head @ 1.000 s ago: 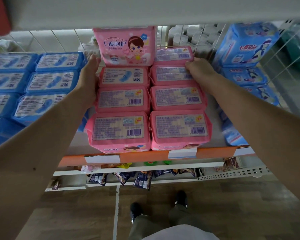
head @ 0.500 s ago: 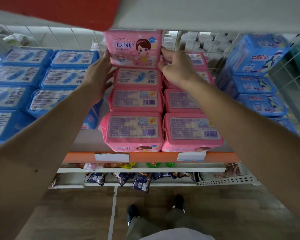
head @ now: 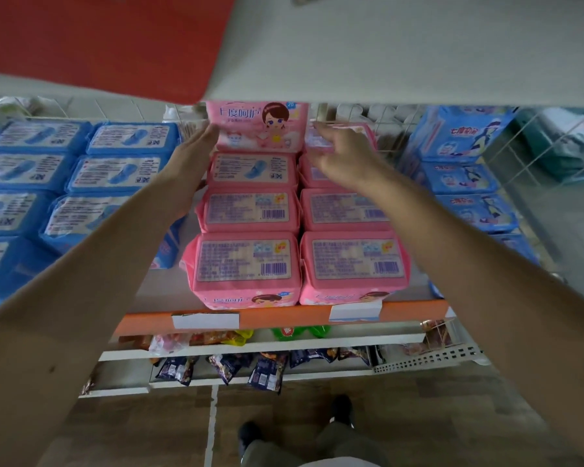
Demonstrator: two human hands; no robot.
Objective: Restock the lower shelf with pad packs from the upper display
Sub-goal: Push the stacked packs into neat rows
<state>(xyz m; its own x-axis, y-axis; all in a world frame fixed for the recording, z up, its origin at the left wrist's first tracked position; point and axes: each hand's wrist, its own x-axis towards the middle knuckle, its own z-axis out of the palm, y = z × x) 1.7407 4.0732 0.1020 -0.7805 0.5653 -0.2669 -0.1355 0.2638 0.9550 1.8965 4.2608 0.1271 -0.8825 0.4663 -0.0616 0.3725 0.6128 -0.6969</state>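
Two columns of pink pad packs (head: 248,210) lie flat on the shelf (head: 284,315) with the orange front strip. At the back of the left column one pink pack with a cartoon girl (head: 257,128) stands upright under the shelf above. My left hand (head: 191,163) rests flat against that pack's left edge, fingers straight. My right hand (head: 341,153) hovers blurred just right of it, over the back of the right column, fingers apart and holding nothing.
Blue pad packs (head: 115,170) fill the shelf to the left; darker blue packs (head: 459,176) are stacked on the right by a wire divider (head: 520,153). The white upper shelf (head: 385,55) hangs close overhead. Snack packets (head: 263,369) sit on lower shelves. My shoes (head: 250,436) stand on the wood floor.
My right hand went from the far right pink pack to the upright pack's right edge, then let go and opened. The camera tilted up. My left hand stayed at the pack's left side.
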